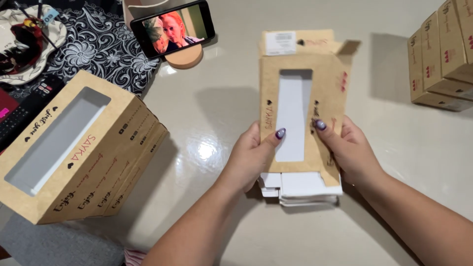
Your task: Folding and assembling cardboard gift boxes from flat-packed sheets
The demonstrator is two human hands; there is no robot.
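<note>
— While both hands are on it, which way does that box blank run?

— The flat brown cardboard box blank with a tall rectangular window (300, 116) lies with its long axis running near to far, tilted slightly so the far end leans right. Its far end has a folded flap with a white label; its near end sits over a stack of white-faced flat blanks (303, 189) on the glossy cream table (217, 108).

— And the grip?

— The left hand (253, 155) is closed on the blank's left edge, thumb on top beside the window and fingers hidden beneath. The right hand (347, 150) is closed on the right edge the same way, thumb pressed on the face just right of the window. The blank is at the middle of the table, lifted a little above the stack.

— What lies around it?

— At near left, a set of assembled brown windowed boxes (81, 155) leans stacked together, well apart from the hands. At far left stands a black phone on a round wooden stand (173, 27), its screen lit, with a black-and-white floral cloth (106, 47) behind it. At far right, a row of closed brown cardboard boxes (443, 59) stands near the table's edge.

— Anything in the way?

— Only the white stack under the blank; bare table lies on every side of it.
</note>
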